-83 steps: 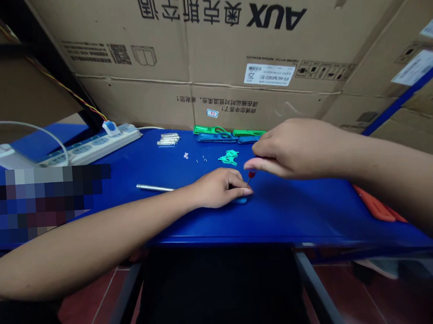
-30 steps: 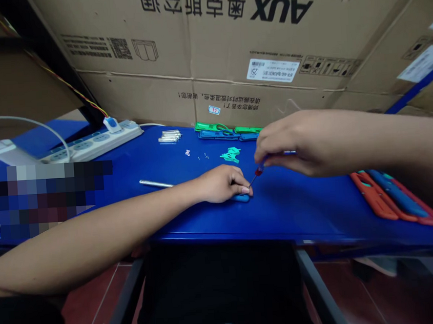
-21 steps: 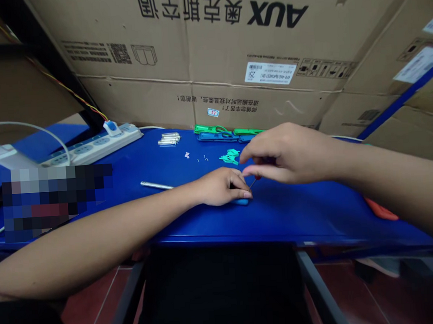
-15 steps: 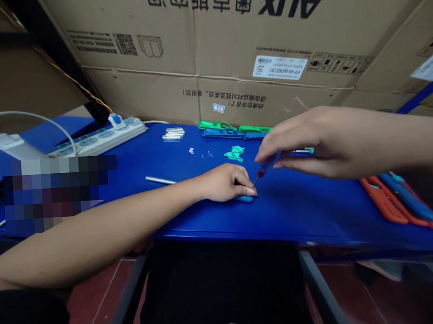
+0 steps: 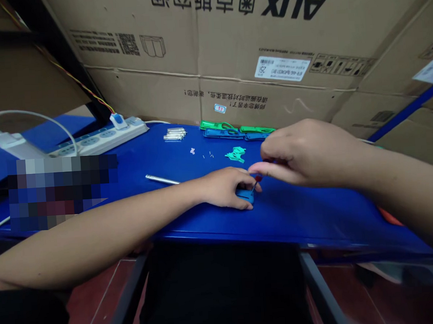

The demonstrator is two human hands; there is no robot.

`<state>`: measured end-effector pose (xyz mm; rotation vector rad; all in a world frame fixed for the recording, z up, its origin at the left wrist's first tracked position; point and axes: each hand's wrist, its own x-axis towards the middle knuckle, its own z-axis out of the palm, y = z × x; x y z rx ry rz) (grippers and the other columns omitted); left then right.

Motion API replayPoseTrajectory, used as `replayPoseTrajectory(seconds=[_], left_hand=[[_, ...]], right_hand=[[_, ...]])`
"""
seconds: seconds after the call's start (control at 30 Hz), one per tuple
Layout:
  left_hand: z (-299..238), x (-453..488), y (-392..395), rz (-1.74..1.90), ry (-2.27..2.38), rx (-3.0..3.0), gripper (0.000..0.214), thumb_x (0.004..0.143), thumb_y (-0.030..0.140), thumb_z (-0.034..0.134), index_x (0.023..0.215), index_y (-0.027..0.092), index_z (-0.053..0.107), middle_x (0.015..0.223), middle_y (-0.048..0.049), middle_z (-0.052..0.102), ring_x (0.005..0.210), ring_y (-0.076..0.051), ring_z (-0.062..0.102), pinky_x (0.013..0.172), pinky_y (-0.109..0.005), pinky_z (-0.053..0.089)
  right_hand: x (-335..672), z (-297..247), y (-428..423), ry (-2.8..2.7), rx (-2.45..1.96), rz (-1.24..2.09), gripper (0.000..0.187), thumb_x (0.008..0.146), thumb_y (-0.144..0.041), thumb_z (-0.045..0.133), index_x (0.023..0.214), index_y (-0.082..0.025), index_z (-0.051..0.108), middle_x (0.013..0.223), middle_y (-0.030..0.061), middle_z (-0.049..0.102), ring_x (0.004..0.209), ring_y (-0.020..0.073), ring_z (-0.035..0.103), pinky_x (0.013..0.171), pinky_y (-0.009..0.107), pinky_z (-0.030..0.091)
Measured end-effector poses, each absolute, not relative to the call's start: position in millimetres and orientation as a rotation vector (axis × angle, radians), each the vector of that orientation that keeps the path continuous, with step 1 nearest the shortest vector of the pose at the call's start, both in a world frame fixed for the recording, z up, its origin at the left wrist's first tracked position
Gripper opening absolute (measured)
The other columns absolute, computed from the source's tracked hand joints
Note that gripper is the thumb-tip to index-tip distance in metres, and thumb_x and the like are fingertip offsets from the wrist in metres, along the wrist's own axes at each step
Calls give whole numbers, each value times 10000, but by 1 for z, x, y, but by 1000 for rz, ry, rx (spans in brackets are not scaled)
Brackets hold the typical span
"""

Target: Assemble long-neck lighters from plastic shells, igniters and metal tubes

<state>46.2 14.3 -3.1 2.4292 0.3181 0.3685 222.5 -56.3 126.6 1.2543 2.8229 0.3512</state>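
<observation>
My left hand (image 5: 226,187) lies on the blue table (image 5: 300,215) with its fingers pinched round a small blue plastic part (image 5: 245,195). My right hand (image 5: 304,151) hovers just right of it, closed on a small screwdriver (image 5: 256,180) with a red collar. The screwdriver's thin tip points down onto the blue part. Most of the tool's handle is hidden inside my right hand.
Behind my hands lie light green plastic bits (image 5: 235,154), green and blue plastic cases (image 5: 236,130), several small metal cylinders (image 5: 174,134), tiny screws (image 5: 207,155) and a metal rod (image 5: 162,179). A white power strip (image 5: 97,139) sits back left. Cardboard boxes (image 5: 232,53) wall the back. An orange piece (image 5: 390,217) peeks out under my right forearm.
My right hand has swung back in toward my left and dropped, bringing the screwdriver more upright over the blue part. My left hand's grip has shifted slightly, exposing more of the part.
</observation>
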Motion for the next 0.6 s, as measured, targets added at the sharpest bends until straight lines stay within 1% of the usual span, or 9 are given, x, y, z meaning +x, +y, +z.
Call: replayPoseTrajectory(seconds=[0.1, 0.2, 0.27, 0.33, 0.4, 0.43, 0.5, 0.57, 0.6], left_hand=[[-5, 47, 12, 416, 281, 2403, 294, 852, 323, 714, 1118, 198, 722, 1040, -43, 739, 980, -175, 659, 854, -277, 492], [-8, 49, 11, 448, 287, 2347, 208, 942, 313, 607, 1043, 204, 754, 1005, -29, 759, 976, -148, 668, 866, -256, 493], [-10, 51, 12, 449, 314, 2326, 191, 944, 298, 605, 1003, 205, 762, 955, -20, 759, 926, -138, 674, 841, -249, 500], [-11, 51, 13, 453, 336, 2327, 184, 939, 298, 611, 966, 203, 767, 922, -23, 747, 890, -139, 669, 822, -255, 503], [-10, 51, 14, 455, 330, 2348, 197, 945, 303, 601, 956, 201, 770, 913, -33, 730, 886, -144, 660, 829, -266, 500], [-10, 51, 14, 452, 319, 2374, 199, 942, 315, 606, 973, 205, 770, 931, -39, 721, 901, -150, 654, 844, -274, 496], [-8, 50, 14, 427, 312, 2447, 251, 902, 374, 658, 1072, 217, 752, 988, -52, 698, 947, -173, 642, 877, -298, 489], [-6, 48, 13, 387, 353, 2515, 459, 811, 436, 745, 1207, 209, 695, 1045, -67, 669, 967, -199, 632, 875, -317, 489], [-5, 48, 12, 364, 383, 2531, 549, 768, 448, 778, 1241, 192, 669, 1057, -73, 659, 951, -204, 630, 853, -317, 494]], right_hand=[[217, 124, -57, 2699, 1294, 471, 548, 991, -462, 331, 635, -185, 643, 628, 75, 620, 552, 170, 501, 546, 312, 259], [214, 125, -57, 2598, 1347, 502, 599, 985, -520, 319, 632, -179, 663, 639, 87, 633, 561, 181, 522, 541, 314, 240], [216, 127, -56, 2584, 1387, 508, 570, 970, -550, 353, 724, -172, 702, 716, 97, 668, 606, 198, 563, 544, 310, 256], [222, 131, -54, 2681, 1311, 412, 463, 946, -531, 433, 919, -172, 724, 862, 104, 700, 710, 217, 609, 573, 305, 314], [229, 136, -51, 2798, 1124, 225, 352, 933, -427, 487, 1066, -180, 700, 967, 101, 702, 813, 220, 627, 635, 307, 379], [232, 138, -50, 2827, 1041, 144, 309, 931, -360, 488, 1081, -186, 695, 975, 94, 702, 834, 215, 628, 663, 309, 398], [235, 140, -48, 2808, 995, 76, 263, 921, -251, 466, 1011, -192, 705, 930, 78, 701, 815, 201, 628, 679, 309, 412], [235, 141, -48, 2750, 1068, 107, 238, 910, -230, 469, 922, -188, 703, 878, 72, 695, 765, 195, 621, 650, 304, 405], [235, 140, -48, 2719, 1094, 123, 225, 906, -242, 480, 893, -183, 697, 861, 75, 691, 743, 194, 615, 633, 302, 398]])
